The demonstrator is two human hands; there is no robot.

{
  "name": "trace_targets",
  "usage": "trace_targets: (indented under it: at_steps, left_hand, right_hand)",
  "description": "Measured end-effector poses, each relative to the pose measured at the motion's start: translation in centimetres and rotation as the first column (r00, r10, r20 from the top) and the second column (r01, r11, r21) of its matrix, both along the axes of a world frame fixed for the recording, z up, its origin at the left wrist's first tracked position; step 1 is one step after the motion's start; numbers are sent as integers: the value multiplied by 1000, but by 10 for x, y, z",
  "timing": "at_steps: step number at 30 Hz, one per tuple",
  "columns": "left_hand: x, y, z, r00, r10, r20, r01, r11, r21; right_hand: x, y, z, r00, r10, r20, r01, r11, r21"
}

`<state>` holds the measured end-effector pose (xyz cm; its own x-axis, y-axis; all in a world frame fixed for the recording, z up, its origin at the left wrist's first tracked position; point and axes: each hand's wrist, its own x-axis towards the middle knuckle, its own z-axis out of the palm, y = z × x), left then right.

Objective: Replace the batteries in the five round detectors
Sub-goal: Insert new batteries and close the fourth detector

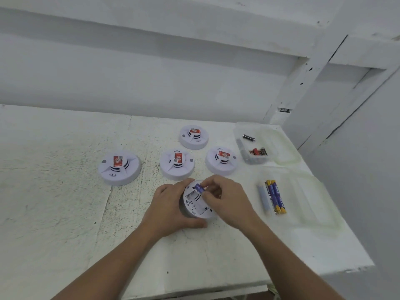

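My left hand (171,211) grips a white round detector (195,204) turned upside down, its open battery bay facing up. My right hand (227,200) pinches a blue battery (199,188) at the upper edge of that bay. Several other white detectors with red labels stand face up behind: one at the left (119,167), one in the middle (177,163), one at the back (193,136) and one to the right (221,160).
A clear tray (303,191) on the right holds blue and yellow batteries (276,197). Behind it a clear box (255,144) holds dark and red batteries (257,151). The table's right edge (346,224) and front edge are close. A white wall rises behind.
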<state>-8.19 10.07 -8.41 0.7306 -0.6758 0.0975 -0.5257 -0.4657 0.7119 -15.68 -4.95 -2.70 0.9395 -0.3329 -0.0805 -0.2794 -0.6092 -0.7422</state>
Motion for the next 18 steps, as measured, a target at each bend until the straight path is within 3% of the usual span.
trace_targets:
  at_steps: [6,14,18]
  left_hand:
    - [-2,-1,-2,1000,3,10,-3,999,-50]
    - [0,4,1,998,-40,-45,36,995,-94]
    - [1,6,2,996,-61,-60,54,993,-107]
  right_hand:
    - [-9,14,-17,991,117,59,-102,972,-210]
    - [-13,19,-23,972,206,113,-161,935,-315]
    - [-18,11,-18,954,276,117,-232,928,-291]
